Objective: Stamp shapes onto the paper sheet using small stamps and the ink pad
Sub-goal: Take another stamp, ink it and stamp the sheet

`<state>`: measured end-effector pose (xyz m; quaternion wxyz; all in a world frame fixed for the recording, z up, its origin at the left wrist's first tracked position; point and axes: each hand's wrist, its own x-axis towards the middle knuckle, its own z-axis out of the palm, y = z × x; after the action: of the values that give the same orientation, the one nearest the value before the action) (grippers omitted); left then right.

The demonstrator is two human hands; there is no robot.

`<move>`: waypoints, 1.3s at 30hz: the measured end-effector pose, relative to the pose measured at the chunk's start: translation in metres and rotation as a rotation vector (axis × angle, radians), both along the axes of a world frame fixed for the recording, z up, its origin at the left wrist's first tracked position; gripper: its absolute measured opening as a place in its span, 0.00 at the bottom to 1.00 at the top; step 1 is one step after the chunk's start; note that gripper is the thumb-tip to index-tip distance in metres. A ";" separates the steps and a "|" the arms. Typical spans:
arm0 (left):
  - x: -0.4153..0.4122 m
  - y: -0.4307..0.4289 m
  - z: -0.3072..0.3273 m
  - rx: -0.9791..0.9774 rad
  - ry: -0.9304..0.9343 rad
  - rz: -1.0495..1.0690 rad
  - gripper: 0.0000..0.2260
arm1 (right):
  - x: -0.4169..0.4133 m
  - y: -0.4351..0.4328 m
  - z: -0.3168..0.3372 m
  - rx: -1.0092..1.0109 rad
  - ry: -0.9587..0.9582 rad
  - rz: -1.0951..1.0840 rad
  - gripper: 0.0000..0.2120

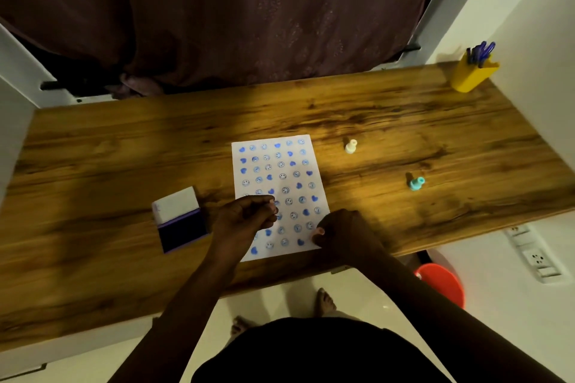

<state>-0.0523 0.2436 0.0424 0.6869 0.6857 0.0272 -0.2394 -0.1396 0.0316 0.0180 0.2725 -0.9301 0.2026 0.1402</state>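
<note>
Hands hovered low over the paper sheet [281, 193]: left hand [245, 218] curled, pinching something unclear; right hand [342, 233] fisted on its corner; ink pad [182, 227] lay just left, nearer the left hand.

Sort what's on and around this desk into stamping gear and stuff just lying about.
Stamping gear: paper sheet, open ink pad, white stamp, teal stamp, left hand, right hand.

Lying about: yellow pen holder with pens, red bucket, wall sockets.
</note>
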 end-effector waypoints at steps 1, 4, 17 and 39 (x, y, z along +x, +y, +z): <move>-0.001 -0.002 0.000 0.004 0.000 -0.013 0.09 | 0.002 -0.005 0.005 0.048 -0.018 -0.042 0.13; -0.004 -0.012 0.003 0.013 -0.016 -0.057 0.09 | 0.002 -0.022 0.025 0.338 -0.102 -0.217 0.13; -0.010 -0.078 0.019 0.018 -0.098 -0.289 0.09 | -0.003 -0.058 0.053 0.913 -0.387 -0.229 0.17; -0.004 -0.148 0.014 0.012 -0.142 -0.259 0.14 | 0.019 -0.143 0.048 0.803 -0.185 -0.058 0.16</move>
<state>-0.0563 0.0960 0.0568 0.6464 0.7027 -0.1087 -0.2766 -0.1204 -0.1114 0.0658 0.6346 -0.7524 0.1329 0.1163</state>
